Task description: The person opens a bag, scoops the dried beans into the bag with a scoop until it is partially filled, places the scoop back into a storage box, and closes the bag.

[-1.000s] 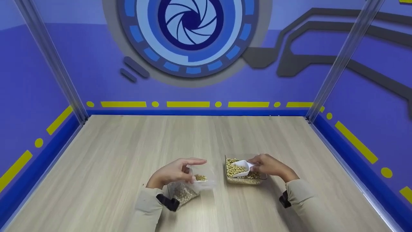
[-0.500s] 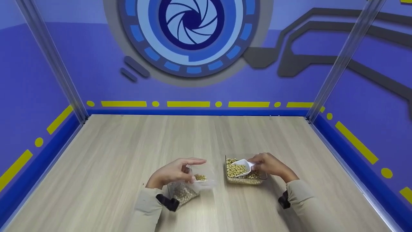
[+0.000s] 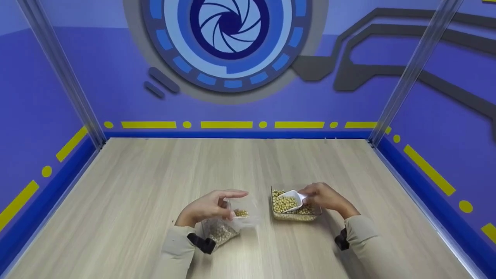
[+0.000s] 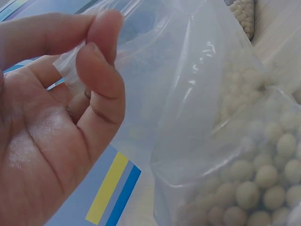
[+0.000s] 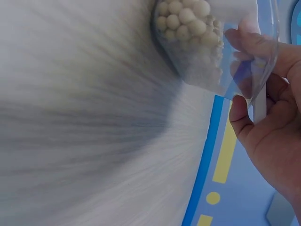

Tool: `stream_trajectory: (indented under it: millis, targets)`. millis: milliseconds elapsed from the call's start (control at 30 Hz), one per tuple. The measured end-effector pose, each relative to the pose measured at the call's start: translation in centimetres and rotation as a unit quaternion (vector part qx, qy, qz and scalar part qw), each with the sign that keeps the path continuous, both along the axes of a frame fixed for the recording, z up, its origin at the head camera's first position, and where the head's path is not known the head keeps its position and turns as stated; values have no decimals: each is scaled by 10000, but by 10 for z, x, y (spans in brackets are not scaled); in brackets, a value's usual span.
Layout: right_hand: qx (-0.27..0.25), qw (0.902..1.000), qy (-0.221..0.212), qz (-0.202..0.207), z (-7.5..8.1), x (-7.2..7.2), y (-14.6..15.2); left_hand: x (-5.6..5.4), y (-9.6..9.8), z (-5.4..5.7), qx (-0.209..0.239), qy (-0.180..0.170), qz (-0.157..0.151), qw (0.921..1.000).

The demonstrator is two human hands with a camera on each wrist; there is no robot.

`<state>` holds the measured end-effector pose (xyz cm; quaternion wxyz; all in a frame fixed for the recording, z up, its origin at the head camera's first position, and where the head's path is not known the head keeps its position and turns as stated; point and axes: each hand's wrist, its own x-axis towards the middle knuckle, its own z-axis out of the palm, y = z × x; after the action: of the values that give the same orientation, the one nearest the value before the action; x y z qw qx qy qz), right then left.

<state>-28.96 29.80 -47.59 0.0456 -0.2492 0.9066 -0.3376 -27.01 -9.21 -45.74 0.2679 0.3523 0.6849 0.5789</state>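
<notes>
My left hand holds the mouth of a clear plastic bag, its index finger stretched over the opening. Round pale-yellow beans, like soybeans, fill the bag's lower part, which rests on the table beneath the wrist. To the right stands a clear rectangular container of the same beans. My right hand reaches over its right rim, pinching the handle of a white scoop. Beans lie in the scoop, inside the container. In the right wrist view the container's wall partly covers the fingers.
The wood-grain table extends behind and to both sides of the hands. Blue printed panels with yellow marks close off its back and sides. Metal posts stand at the back corners.
The scoop has tipped back and risen slightly among the beans, and beans now fill its bowl. My left hand and the bag have stayed nearly still.
</notes>
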Motion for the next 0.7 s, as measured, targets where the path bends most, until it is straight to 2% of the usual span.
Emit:
stream_trajectory:
  millis: [700]
  targets:
    - [-125, 9994, -220, 223, 3, -2, 13, -1, 3, 0, -98, 62, 51, 9999]
